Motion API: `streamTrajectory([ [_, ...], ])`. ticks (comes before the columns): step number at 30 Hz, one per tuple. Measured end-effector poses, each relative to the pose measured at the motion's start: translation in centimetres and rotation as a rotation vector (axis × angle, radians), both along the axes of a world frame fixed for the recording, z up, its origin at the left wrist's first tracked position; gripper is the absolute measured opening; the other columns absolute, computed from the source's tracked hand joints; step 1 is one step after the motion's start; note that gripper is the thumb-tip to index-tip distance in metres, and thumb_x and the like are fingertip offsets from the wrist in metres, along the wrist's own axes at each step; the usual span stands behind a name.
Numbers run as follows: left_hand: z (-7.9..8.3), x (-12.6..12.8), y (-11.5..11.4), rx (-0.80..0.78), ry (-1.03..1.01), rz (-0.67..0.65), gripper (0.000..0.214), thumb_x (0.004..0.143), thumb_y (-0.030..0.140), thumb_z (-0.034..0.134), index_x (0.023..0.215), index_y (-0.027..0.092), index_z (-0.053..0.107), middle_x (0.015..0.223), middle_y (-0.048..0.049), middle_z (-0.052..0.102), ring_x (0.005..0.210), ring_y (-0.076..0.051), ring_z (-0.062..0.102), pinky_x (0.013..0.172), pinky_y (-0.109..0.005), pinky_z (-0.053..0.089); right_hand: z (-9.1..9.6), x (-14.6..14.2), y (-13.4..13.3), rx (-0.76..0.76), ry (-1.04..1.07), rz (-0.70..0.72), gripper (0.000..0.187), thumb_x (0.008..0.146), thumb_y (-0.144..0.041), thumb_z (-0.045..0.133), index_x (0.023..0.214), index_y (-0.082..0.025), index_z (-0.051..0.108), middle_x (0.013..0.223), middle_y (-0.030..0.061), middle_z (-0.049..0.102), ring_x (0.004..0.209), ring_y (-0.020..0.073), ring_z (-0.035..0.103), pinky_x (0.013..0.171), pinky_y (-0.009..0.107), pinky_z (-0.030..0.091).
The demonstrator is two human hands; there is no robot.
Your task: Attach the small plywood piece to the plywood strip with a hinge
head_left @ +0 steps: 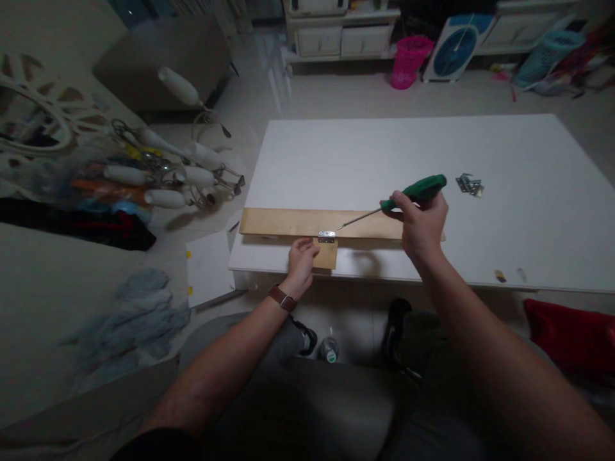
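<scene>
A long wooden board [283,221] lies along the near side of the white table. At its near edge a metal hinge [327,236] spans the board and a small wooden piece [327,257] below it. My left hand [302,261] grips the left side of that small piece, fingers at the hinge's left. My right hand [425,224] is closed round the green handle of a screwdriver [417,191]. The shaft slants down to the left, and its tip is just right of the hinge, over the board; whether it touches the wood I cannot tell.
On the white table [365,160] a pile of metal hinges [469,185] lies to the right. Small bits [500,276] sit near the front edge. A plastic bottle [329,349] stands on the floor between my feet. A white lamp stand [196,174] is left of the table.
</scene>
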State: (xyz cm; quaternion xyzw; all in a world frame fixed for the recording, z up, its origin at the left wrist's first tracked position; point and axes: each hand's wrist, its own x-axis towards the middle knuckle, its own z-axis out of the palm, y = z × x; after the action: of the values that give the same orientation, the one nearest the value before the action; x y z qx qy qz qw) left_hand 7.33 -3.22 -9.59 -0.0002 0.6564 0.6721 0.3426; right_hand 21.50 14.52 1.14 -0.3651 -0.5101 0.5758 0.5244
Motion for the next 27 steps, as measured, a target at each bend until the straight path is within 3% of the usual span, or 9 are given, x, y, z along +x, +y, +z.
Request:
streamTrajectory([
  [4,-0.4,0.1,0.2,0.008,-0.044,0.027,0.036,0.062,0.024,0.079,0.095,0.02,0.064,0.089,-0.002,0.069,0.09,-0.019,0.067,0.087,-0.033,0.05,0.6,-0.4,-1.6,0.055,-0.05,0.028,0.037,0.067,-0.033,0.093,0.087,-0.026,0.063,0.088,-0.0015,0.068,0.082,0.0197,0.073,0.073,0.042,0.07],
  [11,-0.8,0.1,0.7,0.028,-0.107,0.091,0.031,0.061,0.02,0.082,0.091,0.017,0.072,0.093,-0.0039,0.075,0.092,-0.018,0.068,0.089,-0.032,0.051,0.7,-0.7,-3.2,0.159,-0.16,0.148,0.034,0.068,-0.032,0.093,0.09,-0.028,0.069,0.089,-0.0029,0.071,0.079,0.0169,0.072,0.073,0.034,0.07],
  [16,-1.1,0.1,0.8,0.053,-0.127,0.087,0.031,0.061,0.02,0.082,0.091,0.017,0.074,0.092,-0.0042,0.076,0.09,-0.018,0.068,0.087,-0.032,0.052,0.3,-0.8,-3.3,0.216,-0.186,0.165,0.032,0.069,-0.029,0.092,0.093,-0.026,0.071,0.093,-0.0018,0.072,0.08,0.0163,0.072,0.072,0.032,0.07],
  [27,-1.5,0.2,1.1,0.078,-0.101,0.111,0.024,0.059,0.019,0.079,0.083,0.016,0.076,0.088,-0.0037,0.075,0.087,-0.019,0.064,0.087,-0.034,0.047,-0.3,-0.9,-3.1,0.424,-0.34,0.224,0.039,0.081,-0.044,0.081,0.113,-0.023,0.071,0.087,0.0007,0.07,0.076,0.0186,0.072,0.064,0.033,0.068],
])
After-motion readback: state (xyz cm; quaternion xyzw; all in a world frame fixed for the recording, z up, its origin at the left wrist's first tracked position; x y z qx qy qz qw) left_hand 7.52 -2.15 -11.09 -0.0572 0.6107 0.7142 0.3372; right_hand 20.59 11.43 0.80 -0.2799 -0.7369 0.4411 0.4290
